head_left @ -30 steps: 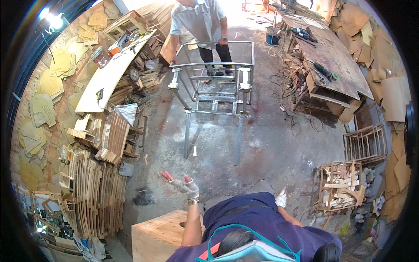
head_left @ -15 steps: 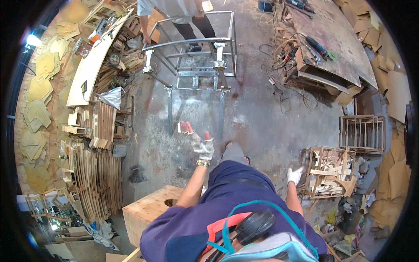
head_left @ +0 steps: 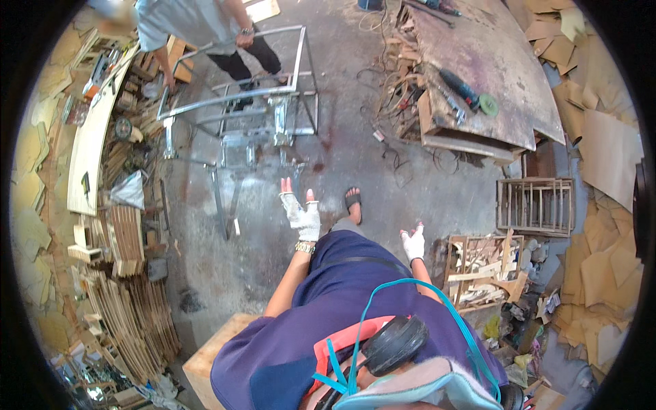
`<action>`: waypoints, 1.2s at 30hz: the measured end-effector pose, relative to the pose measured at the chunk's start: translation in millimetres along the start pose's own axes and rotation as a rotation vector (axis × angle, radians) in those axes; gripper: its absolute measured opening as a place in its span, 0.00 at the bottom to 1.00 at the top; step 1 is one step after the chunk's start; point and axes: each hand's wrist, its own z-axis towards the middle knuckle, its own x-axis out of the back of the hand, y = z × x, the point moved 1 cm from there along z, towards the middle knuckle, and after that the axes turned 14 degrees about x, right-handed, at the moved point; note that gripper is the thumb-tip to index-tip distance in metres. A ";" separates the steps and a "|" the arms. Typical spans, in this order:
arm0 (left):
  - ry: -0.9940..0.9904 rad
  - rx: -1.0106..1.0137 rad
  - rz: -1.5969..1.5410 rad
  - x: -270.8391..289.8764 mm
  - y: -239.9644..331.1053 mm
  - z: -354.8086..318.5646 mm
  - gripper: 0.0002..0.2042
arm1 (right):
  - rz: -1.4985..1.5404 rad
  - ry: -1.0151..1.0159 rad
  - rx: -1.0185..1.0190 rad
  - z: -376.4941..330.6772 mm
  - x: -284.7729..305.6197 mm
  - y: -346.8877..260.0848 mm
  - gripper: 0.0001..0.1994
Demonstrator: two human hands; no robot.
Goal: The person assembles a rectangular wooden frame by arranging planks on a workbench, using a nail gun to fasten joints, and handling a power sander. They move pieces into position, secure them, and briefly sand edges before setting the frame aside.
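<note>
My left hand (head_left: pixel 301 217) is in a white fingerless glove, its bare fingertips stretched out and nothing in it. It is raised in front of me, just short of a welded metal frame (head_left: pixel 285 121) of square tubing that stands on the floor. My right hand (head_left: pixel 413 244), gloved alike, hangs out at my right side with its fingers apart and holds nothing. The nearest thing to it is a wooden crate (head_left: pixel 452 268) full of offcuts. Behind the frame stands another person (head_left: pixel 188 24), one hand down by its far left corner, the other close to its top rail.
A worktable (head_left: pixel 495 72) at the far right carries an angle grinder (head_left: pixel 459 89) with a green disc. Cables (head_left: pixel 389 147) trail on the floor beside it. Stacked wooden strips (head_left: pixel 130 328) line the left. An open slatted rack (head_left: pixel 535 207) stands right; a wooden box (head_left: pixel 212 355) is near my left side.
My view has swung right and forward, so the frame and the other person sit further left. My right hand has come forward. A sandalled foot of mine now shows ahead of me.
</note>
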 end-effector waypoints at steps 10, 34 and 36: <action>-0.222 0.080 -0.201 -89.9 86.4 158.2 0.22 | 0.203 0.033 0.451 211.0 48.9 -161.6 0.25; -0.593 0.219 -0.237 -382.8 239.8 511.5 0.19 | 0.831 0.350 0.282 666.6 102.7 -407.0 0.22; -0.608 0.308 -0.293 -409.3 241.3 528.5 0.19 | 0.755 0.272 0.310 697.0 97.9 -414.6 0.24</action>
